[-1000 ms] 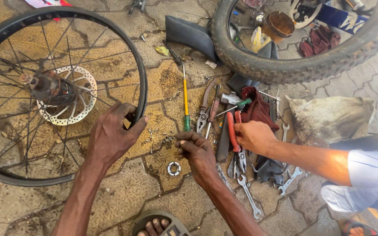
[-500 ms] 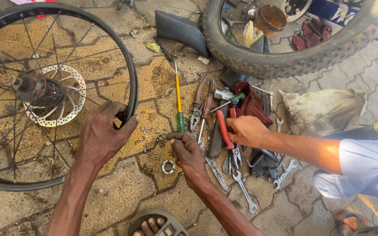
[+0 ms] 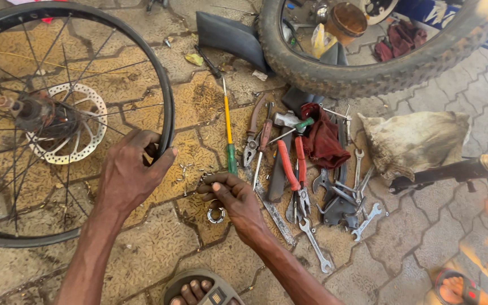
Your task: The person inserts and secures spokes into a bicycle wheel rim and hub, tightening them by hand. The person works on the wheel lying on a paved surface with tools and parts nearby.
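Grimy paving blocks (image 3: 159, 254) strewn with tools (image 3: 312, 181).

Hands on the bare rim and the small parts on the pavers.

We have the left hand (image 3: 128, 172) gripping the black rim of the spoked wheel (image 3: 165, 107), whose disc rotor (image 3: 88, 133) and hub sit inside. Our right hand (image 3: 232, 200) is pinched over small loose metal bits on the ground, just above a bearing ring (image 3: 216, 214). Beside it lie a yellow-shafted screwdriver with a green handle (image 3: 230, 141), red-handled pliers (image 3: 289, 169), a red rag (image 3: 320, 141) and several spanners (image 3: 314, 245). A knobby tyre (image 3: 368, 70) lies at the top, a dirty cloth bag (image 3: 413, 141) to the right, and our sandalled foot (image 3: 196, 291) at the bottom edge.
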